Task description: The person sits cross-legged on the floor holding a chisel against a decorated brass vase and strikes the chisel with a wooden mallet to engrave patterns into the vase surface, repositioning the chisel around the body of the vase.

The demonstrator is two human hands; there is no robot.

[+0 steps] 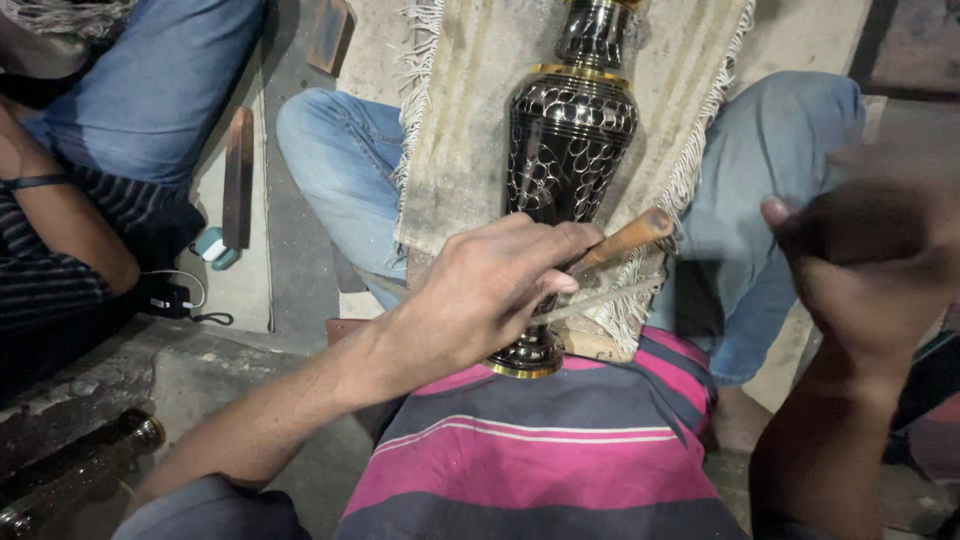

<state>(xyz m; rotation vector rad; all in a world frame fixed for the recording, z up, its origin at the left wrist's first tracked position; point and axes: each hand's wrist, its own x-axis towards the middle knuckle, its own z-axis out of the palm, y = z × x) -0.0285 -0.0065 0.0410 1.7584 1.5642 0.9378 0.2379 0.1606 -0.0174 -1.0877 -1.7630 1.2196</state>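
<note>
The black-and-gold engraved vase (570,150) lies lengthwise on the fringed cloth (460,130) across the lap, directly under the left hand (490,290), which pinches a wooden-handled chisel (625,240) against it, while the blurred right hand (865,260) hovers raised beside, grip unclear.

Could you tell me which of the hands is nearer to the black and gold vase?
Left. The left hand lies on the vase; the right hand is raised off to its right.
</note>
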